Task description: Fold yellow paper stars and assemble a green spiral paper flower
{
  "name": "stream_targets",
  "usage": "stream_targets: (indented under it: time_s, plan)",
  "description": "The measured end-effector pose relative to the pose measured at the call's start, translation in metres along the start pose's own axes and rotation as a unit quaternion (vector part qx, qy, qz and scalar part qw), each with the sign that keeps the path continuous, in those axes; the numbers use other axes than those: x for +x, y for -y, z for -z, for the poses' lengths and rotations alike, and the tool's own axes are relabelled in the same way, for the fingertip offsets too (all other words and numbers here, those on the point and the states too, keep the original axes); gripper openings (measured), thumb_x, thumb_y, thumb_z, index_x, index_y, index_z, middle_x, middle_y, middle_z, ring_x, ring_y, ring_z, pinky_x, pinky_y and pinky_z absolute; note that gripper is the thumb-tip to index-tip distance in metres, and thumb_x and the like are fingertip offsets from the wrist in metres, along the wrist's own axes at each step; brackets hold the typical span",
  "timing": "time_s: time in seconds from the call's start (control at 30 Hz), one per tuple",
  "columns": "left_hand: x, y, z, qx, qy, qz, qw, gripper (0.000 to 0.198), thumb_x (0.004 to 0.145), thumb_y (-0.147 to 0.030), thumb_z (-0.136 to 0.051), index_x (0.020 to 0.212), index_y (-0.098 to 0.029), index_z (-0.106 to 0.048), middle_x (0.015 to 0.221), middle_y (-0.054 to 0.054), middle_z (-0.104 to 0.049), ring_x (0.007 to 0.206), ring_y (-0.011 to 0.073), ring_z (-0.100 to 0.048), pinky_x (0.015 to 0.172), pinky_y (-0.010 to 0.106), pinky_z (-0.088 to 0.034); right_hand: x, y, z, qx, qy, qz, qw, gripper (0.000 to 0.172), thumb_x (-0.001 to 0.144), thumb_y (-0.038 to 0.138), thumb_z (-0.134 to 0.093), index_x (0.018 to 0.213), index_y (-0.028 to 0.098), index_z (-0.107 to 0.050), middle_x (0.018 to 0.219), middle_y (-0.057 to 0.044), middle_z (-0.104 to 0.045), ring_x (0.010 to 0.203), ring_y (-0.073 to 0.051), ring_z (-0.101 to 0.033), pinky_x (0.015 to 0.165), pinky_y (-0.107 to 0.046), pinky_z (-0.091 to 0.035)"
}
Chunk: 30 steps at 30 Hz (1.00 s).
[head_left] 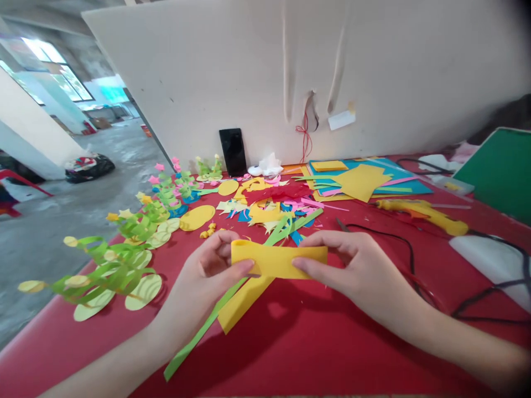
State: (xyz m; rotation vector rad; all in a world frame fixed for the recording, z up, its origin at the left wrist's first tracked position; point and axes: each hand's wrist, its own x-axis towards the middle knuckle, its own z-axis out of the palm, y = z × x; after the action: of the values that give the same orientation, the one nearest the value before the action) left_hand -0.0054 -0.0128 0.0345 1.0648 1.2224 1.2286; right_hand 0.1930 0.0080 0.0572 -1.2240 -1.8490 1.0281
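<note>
A folded yellow paper strip [274, 261] is held level above the red table, its left end curled over. My left hand [218, 268] pinches that left end between thumb and fingers. At the right end, the thumb and fingers of my right hand [336, 257] close on the same strip. Below it lie another yellow paper piece [244, 304] and a long green paper strip [199, 342], crossing at a slant. Behind the hands is a pile of colourful paper scraps [265, 213].
Green curled-paper plants [103, 271] on pale bases line the left edge. A yellow glue gun [423, 213] with black cables lies right. At the back, a black phone [233, 152] leans against a white board [249, 72], near a yellow paper star [363, 181].
</note>
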Motion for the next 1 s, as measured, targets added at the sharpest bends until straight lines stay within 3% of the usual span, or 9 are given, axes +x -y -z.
stream_targets:
  time_s: [0.17,0.4,0.63,1.0]
  plan:
    - [-0.003,0.0,0.001,0.036,0.077,0.067,0.994,0.016,0.065,-0.027,-0.069,0.077,-0.016,-0.067,0.071,0.002,-0.067,0.063,0.0144,-0.063,0.062,0.024,-0.053,-0.004,0.005,0.001,0.007,0.014,-0.001,1.0,0.012,0.069,0.032,-0.063,0.069,0.021,-0.066,0.066,0.0,-0.063,0.063,-0.012,-0.057,0.056,-0.02,-0.045]
    - [-0.008,-0.003,0.001,0.026,0.041,0.038,0.998,0.01,0.065,-0.027,-0.069,0.063,-0.017,-0.067,0.059,0.0,-0.066,0.053,0.0125,-0.061,0.055,0.022,-0.054,-0.007,0.008,-0.001,0.008,-0.021,-0.023,0.999,0.027,0.07,0.039,-0.062,0.056,0.016,-0.059,0.055,0.0,-0.055,0.05,-0.008,-0.047,0.045,-0.019,-0.038]
    - [-0.01,-0.002,0.004,0.022,0.04,0.024,0.999,0.009,0.066,-0.026,-0.068,0.064,-0.017,-0.067,0.061,0.0,-0.067,0.052,0.0133,-0.062,0.055,0.022,-0.054,-0.011,0.009,0.001,-0.001,-0.055,0.001,0.998,0.028,0.07,0.039,-0.062,0.053,0.016,-0.057,0.054,0.001,-0.054,0.05,-0.007,-0.046,0.046,-0.018,-0.038]
    - [-0.007,-0.002,0.003,-0.011,0.048,0.024,0.998,0.015,0.07,-0.032,-0.064,0.066,-0.018,-0.067,0.063,0.002,-0.067,0.055,0.0148,-0.063,0.058,0.027,-0.055,-0.004,0.003,0.009,0.046,-0.022,-0.048,0.998,0.031,0.069,0.042,-0.062,0.055,0.015,-0.054,0.054,0.001,-0.05,0.049,-0.006,-0.043,0.043,-0.018,-0.034]
